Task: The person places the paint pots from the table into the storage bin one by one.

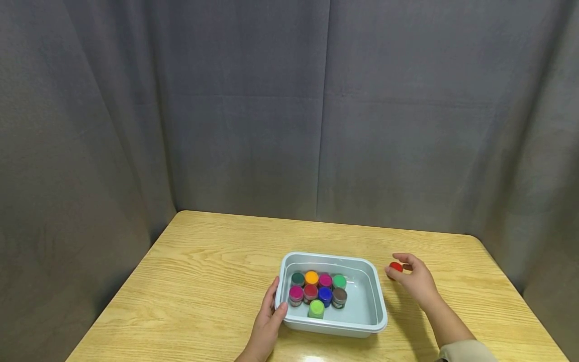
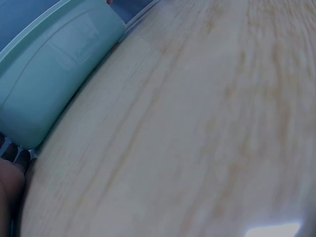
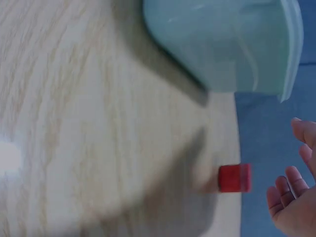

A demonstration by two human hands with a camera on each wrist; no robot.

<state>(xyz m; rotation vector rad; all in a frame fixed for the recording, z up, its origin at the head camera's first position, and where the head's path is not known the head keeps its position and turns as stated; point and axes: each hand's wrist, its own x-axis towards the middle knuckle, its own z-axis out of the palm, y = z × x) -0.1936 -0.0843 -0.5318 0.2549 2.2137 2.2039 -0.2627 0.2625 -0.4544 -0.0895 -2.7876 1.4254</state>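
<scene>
A pale blue-grey plastic tub stands on the table, holding several small paint jars with coloured lids, among them a light green jar at the front and an orange-lidded jar at the back. My left hand grips the tub's left side, thumb at the rim and fingers along the outer wall. Right of the tub, a red jar stands by itself on the table. Around it in the head view, my right hand has thumb and fingers spread; the right wrist view shows the fingers apart from the jar.
The wooden table has rounded far corners. A grey curtain hangs behind it and along both sides. In the tub, the jars cluster toward the left, with bare floor at the right.
</scene>
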